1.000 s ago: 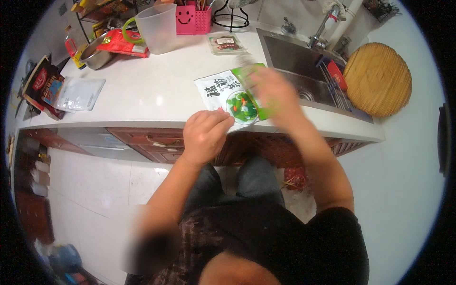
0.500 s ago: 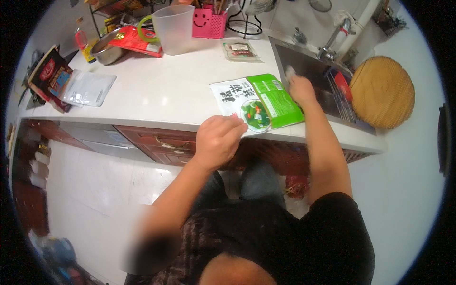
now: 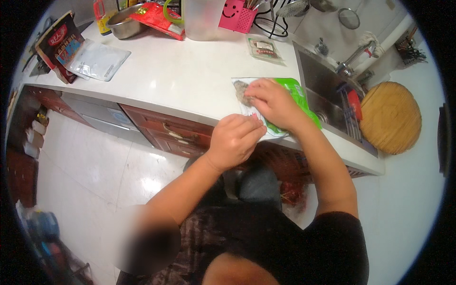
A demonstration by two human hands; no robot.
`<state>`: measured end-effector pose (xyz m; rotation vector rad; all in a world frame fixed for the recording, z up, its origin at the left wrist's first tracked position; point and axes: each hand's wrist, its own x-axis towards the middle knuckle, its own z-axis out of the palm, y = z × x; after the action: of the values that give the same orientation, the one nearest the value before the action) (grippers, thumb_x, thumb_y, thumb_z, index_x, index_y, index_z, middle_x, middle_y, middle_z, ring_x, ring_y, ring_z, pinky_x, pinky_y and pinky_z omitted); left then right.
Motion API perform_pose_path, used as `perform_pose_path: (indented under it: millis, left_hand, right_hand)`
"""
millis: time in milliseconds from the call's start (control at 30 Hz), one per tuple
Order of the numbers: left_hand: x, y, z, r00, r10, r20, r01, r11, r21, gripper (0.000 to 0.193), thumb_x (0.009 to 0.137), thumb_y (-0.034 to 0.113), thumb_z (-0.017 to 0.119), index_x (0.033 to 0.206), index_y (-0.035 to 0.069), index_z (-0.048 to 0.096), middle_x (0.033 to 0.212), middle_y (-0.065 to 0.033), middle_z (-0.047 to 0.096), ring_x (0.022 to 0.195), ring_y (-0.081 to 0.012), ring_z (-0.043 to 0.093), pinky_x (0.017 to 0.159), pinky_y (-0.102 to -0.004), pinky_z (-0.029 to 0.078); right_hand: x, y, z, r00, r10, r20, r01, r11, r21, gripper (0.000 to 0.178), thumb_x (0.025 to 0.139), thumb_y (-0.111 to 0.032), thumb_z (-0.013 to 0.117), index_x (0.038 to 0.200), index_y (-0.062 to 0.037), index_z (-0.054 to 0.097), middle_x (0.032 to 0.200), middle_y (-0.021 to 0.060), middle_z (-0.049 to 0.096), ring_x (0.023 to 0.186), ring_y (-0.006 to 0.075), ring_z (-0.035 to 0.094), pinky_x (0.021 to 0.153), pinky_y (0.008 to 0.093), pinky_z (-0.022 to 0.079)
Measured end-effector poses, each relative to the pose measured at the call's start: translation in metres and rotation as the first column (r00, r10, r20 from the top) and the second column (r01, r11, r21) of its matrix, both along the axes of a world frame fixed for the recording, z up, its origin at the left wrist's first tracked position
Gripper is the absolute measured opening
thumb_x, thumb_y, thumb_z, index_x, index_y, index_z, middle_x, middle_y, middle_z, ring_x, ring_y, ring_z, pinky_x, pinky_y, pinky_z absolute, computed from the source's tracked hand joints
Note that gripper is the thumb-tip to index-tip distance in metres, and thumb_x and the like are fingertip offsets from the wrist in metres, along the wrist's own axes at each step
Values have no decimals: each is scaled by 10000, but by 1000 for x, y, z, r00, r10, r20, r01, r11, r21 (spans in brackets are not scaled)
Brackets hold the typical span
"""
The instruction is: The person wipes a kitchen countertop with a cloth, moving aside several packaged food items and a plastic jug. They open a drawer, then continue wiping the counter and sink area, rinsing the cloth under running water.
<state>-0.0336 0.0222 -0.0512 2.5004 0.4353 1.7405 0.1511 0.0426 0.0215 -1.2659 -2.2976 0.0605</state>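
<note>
A flat green and white food packet (image 3: 297, 95) lies on the counter's front edge, partly hidden under my hands. My right hand (image 3: 275, 103) is closed on a crumpled grey-beige cloth (image 3: 241, 92), which rests against the white part of the packet. Next to the packet's near left corner, my left hand (image 3: 237, 138) has its fingers pinched together, apparently on the packet's edge. The fingertips of that hand are partly hidden.
Right of the packet is a steel sink (image 3: 320, 88) with a tap (image 3: 351, 61). A round wooden board (image 3: 392, 118) leans beyond it. A clear flat pack (image 3: 265, 49) lies behind. White and dark pouches (image 3: 102, 61), a metal bowl (image 3: 124, 24) and a jug (image 3: 202, 21) stand left.
My right hand has come left from the sink's edge onto the packet with the cloth. My left hand stays by the packet's near corner. The view has shifted.
</note>
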Motion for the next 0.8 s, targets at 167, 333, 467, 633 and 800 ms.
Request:
perform_pose_path:
  millis: [167,333,467,633,800]
  left_hand:
    - [1,-1,4,1000,1,-8,-1,1000,14,259,719,37,734,973,89,725,989,-45,715,893,-238,691,731,-379,520]
    - [0,1,3,1000,5,-27,-4,1000,18,256,724,8,726,967,84,717,1009,-46,714,901,-238,694,734,-384,519]
    - [-5,-2,3,997,0,-74,-1,1000,-3,303,728,41,743,1027,77,714,1050,-70,708,954,-272,687,771,-394,526]
    - [-36,-6,30,997,-39,73,58,958,-282,476,777,69,706,1243,10,628,1147,-152,696,1063,-286,671,951,-402,513]
    - [-47,59,69,976,-109,186,207,710,-673,425,971,100,470,1372,-33,521,1217,-182,685,1149,-245,647,1039,-362,464]
  right_hand:
    - [18,61,-14,977,-210,43,205,974,96,202,883,-116,646,1055,-83,747,1122,132,673,1076,348,608,931,422,500]
    - [6,39,13,915,-331,-231,369,918,146,244,843,-125,668,1073,-71,731,1136,160,661,1049,376,637,890,473,521]
    - [-25,13,11,969,-219,-112,235,958,164,372,820,-116,641,1187,-116,693,1155,160,645,1055,381,635,894,475,520]
    - [-23,18,-7,962,-270,36,269,963,28,314,868,-243,609,1136,-135,733,1124,168,660,1025,386,638,881,489,522]
    - [-29,6,-6,971,-229,-75,235,968,92,222,840,-257,607,923,-107,748,954,135,670,906,363,658,798,478,539]
